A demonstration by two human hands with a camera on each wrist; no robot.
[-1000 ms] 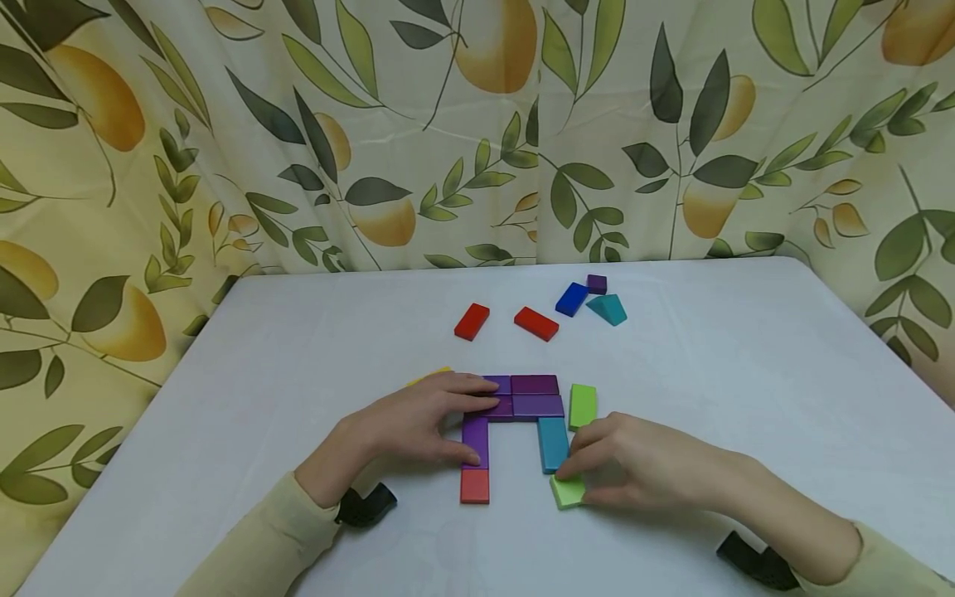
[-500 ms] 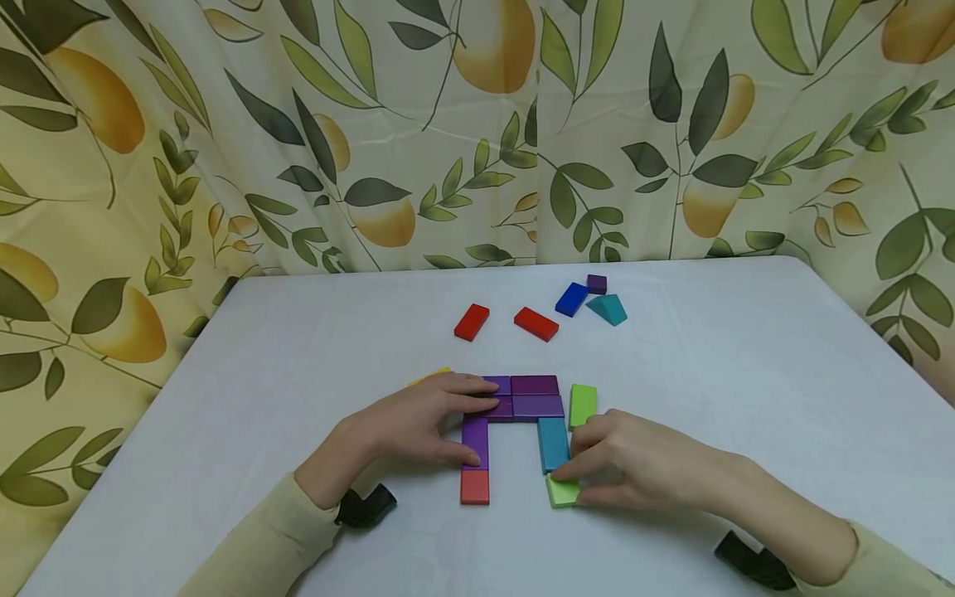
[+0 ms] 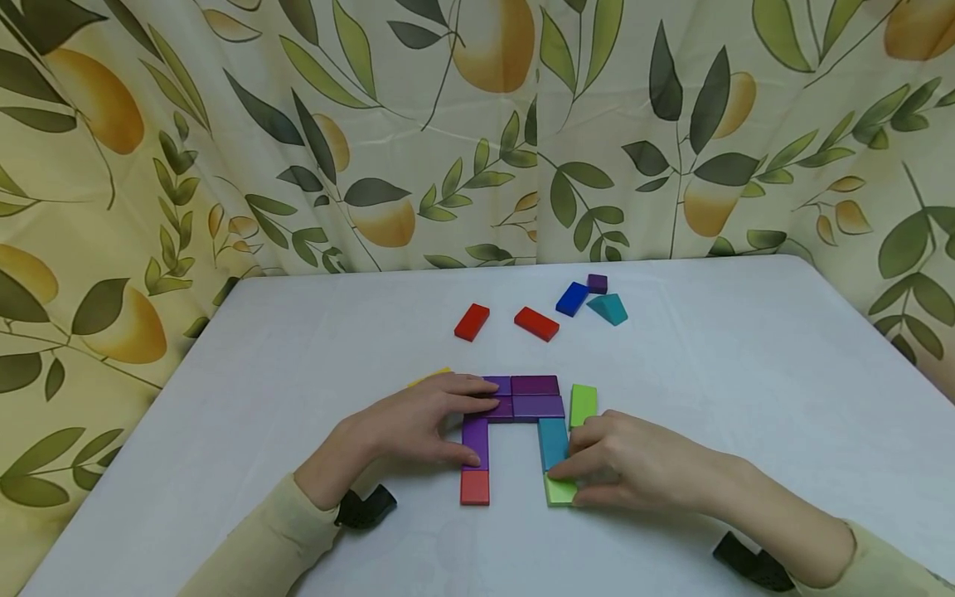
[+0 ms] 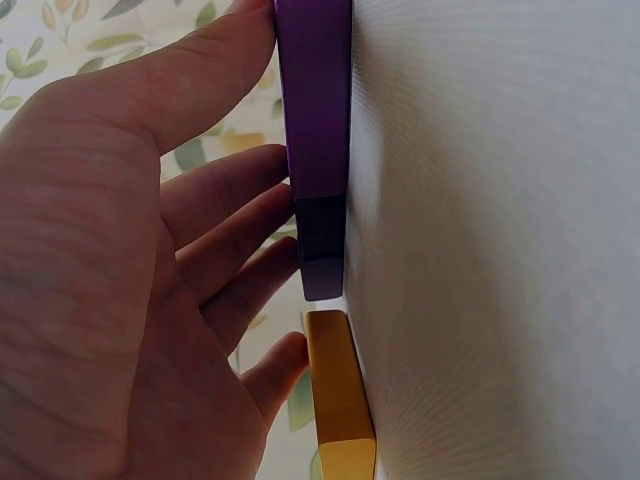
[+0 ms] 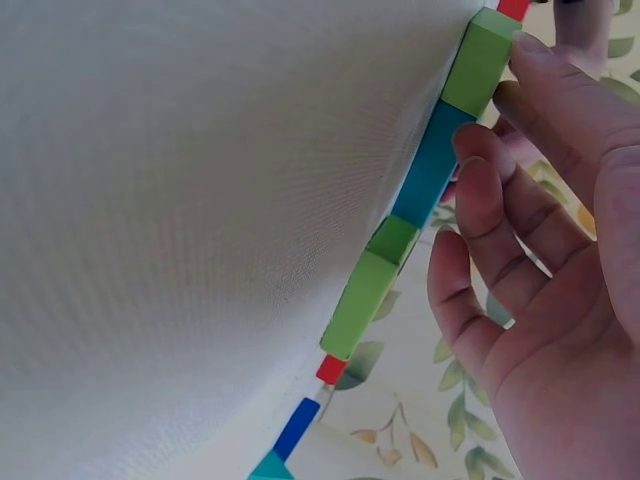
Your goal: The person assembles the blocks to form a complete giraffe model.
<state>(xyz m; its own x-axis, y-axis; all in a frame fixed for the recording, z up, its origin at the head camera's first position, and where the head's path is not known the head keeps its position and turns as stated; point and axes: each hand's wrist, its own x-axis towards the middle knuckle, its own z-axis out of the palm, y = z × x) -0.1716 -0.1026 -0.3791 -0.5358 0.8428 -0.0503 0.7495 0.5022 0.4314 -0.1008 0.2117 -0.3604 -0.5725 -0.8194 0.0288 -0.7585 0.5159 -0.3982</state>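
In the head view, purple blocks [image 3: 537, 406] form a two-row bar. From its left end a purple block [image 3: 475, 433] and a red block [image 3: 474, 487] run toward me; from its right end comes a teal block [image 3: 553, 442]. My left hand [image 3: 418, 423] rests with spread fingers on the bar's left part, thumb on the left purple block. With thumb and index finger my right hand [image 3: 634, 463] pinches a light green block [image 3: 559, 491], which lies flat against the teal block's near end. The right wrist view shows the thumb on that green block [image 5: 480, 65].
Another light green block [image 3: 584, 404] lies right of the bar. A yellow block [image 3: 442, 373] is mostly behind my left hand. Farther back lie red blocks [image 3: 472, 322], a blue block [image 3: 571, 299], a teal triangular block [image 3: 608, 308] and a small purple block [image 3: 597, 283].
The light green block under my right fingers has slid slightly left and straightened, coming into line with the teal block. My left hand has stayed in place.
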